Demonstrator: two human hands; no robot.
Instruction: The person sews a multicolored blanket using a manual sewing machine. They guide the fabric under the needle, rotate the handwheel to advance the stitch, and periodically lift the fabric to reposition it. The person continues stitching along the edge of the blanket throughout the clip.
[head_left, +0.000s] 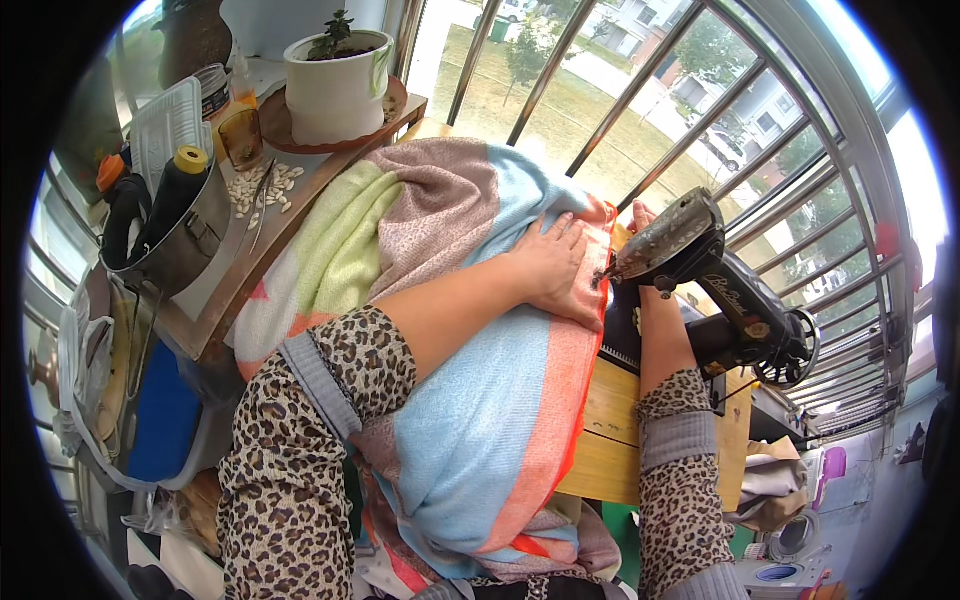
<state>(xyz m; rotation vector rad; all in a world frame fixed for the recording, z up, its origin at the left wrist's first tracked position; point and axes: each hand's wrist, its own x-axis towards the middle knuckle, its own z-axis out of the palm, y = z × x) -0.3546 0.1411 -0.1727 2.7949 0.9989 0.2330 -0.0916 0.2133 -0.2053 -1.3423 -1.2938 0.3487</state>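
Note:
A large knitted blanket (480, 397) in blue, coral, green and mauve blocks spreads over the table and hangs down in front of me. My left hand (553, 266) lies flat on it, fingers slightly spread, close to its red-bound edge (592, 367). That edge runs under the needle end of a black sewing machine (739, 296), whose head is worn. My right hand (641, 217) reaches past the machine's far side, near the blanket's far corner. The machine head hides most of it, so its grip is unclear.
At left, a metal tin (184, 259) holds thread spools (176, 187). Seeds (251, 191), tweezers (261, 202), an amber glass (241, 139) and a potted plant (337, 86) stand on the side surface. Metal window bars (615, 97) rise behind the wooden sewing table (607, 457).

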